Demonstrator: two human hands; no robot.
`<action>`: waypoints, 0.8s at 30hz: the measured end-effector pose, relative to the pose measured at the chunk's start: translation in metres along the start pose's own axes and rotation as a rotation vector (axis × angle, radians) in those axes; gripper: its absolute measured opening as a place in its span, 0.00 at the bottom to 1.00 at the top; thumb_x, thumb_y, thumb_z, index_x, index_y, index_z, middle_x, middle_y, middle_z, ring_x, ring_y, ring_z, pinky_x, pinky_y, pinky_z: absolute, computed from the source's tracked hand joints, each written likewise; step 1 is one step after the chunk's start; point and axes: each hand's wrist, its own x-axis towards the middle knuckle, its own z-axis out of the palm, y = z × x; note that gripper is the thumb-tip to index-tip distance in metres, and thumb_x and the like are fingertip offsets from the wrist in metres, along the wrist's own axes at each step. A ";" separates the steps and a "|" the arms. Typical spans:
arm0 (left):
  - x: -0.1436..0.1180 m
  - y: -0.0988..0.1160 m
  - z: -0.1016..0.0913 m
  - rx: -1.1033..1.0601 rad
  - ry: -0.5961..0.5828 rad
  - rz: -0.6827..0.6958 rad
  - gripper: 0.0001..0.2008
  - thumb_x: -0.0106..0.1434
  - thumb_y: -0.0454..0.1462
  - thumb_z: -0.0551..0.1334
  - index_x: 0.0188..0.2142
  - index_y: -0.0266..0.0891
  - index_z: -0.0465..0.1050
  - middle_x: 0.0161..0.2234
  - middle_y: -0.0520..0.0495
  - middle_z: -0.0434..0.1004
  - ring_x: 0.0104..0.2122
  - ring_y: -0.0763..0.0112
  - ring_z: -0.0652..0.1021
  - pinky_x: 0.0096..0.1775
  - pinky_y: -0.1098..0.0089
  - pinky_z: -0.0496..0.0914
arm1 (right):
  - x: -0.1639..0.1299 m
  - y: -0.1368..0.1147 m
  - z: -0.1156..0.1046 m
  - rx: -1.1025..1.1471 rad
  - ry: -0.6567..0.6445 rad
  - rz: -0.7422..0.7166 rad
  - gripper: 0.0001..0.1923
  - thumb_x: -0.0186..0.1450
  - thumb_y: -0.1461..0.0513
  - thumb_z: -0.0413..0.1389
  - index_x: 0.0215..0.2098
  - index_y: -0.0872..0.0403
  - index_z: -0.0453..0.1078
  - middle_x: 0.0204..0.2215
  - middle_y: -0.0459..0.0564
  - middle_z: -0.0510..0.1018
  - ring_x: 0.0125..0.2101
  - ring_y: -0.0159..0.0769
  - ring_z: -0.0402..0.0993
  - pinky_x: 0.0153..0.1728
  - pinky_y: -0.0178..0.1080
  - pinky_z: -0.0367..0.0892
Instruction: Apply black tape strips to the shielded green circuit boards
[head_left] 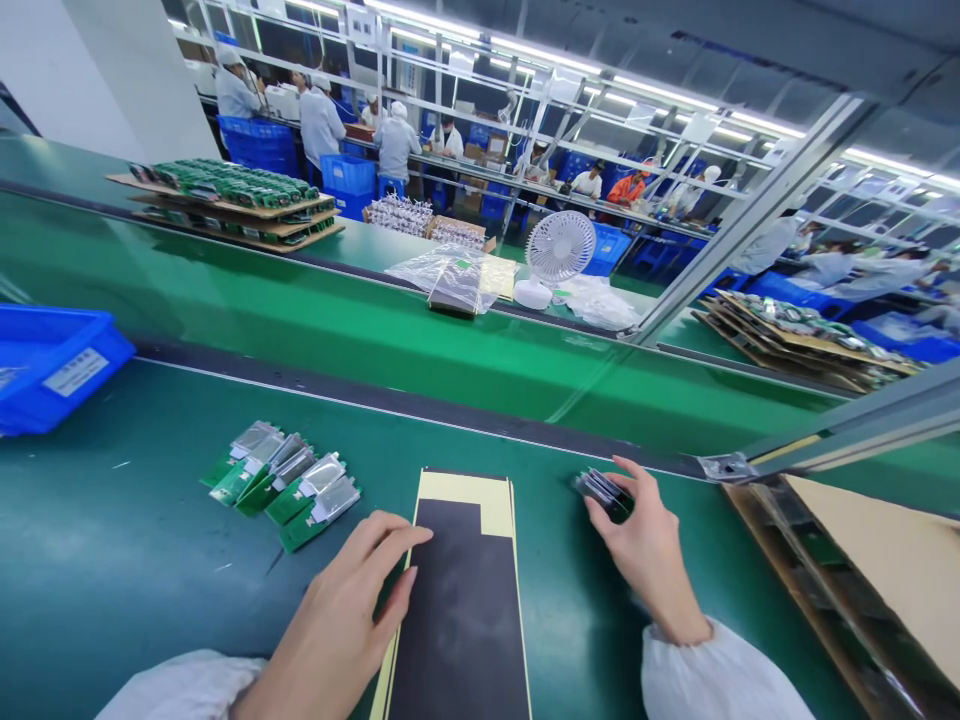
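Observation:
My right hand (645, 540) has its thumb and fingers around a small stack of silver and dark flat pieces (600, 487) at the right of the table; their exact kind is partly hidden by the fingers. In front of me lies a pale yellow backing sheet (496, 508) with a large black adhesive-looking area (465, 610), one corner of it bare. Over its left edge rests my left hand (352, 600), fingers apart, fingertips at the black surface, holding nothing visible. Left of the sheet, several green circuit boards with silver pouch cells (289, 480) lie in a slanted row.
A blue bin (60, 365) stands at far left. Layered cardboard trays (862, 590) fill the right side. Beyond the green conveyor (375, 345) are stacked boards on cardboard (232, 200), a white fan (559, 250) and a metal post (750, 215). Several people work farther back.

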 end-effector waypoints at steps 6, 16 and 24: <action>-0.002 0.003 0.000 -0.030 0.004 0.046 0.17 0.65 0.32 0.41 0.48 0.49 0.59 0.39 0.51 0.69 0.35 0.72 0.75 0.35 0.71 0.71 | -0.006 0.020 -0.012 0.002 -0.019 -0.016 0.24 0.51 0.55 0.49 0.45 0.53 0.58 0.34 0.55 0.78 0.37 0.50 0.74 0.40 0.54 0.61; 0.006 0.015 0.011 0.364 -0.033 0.294 0.20 0.60 0.35 0.58 0.53 0.44 0.58 0.46 0.45 0.72 0.44 0.59 0.73 0.42 0.58 0.72 | -0.058 -0.059 -0.002 0.176 -0.130 -0.383 0.18 0.61 0.67 0.47 0.49 0.50 0.56 0.35 0.51 0.73 0.36 0.43 0.67 0.37 0.46 0.64; 0.003 0.014 0.017 0.483 -0.099 0.343 0.20 0.58 0.38 0.61 0.50 0.39 0.64 0.53 0.45 0.66 0.53 0.55 0.66 0.51 0.51 0.65 | -0.068 -0.069 0.009 0.056 -0.171 -0.403 0.17 0.60 0.71 0.45 0.47 0.52 0.57 0.32 0.52 0.72 0.32 0.43 0.65 0.31 0.44 0.63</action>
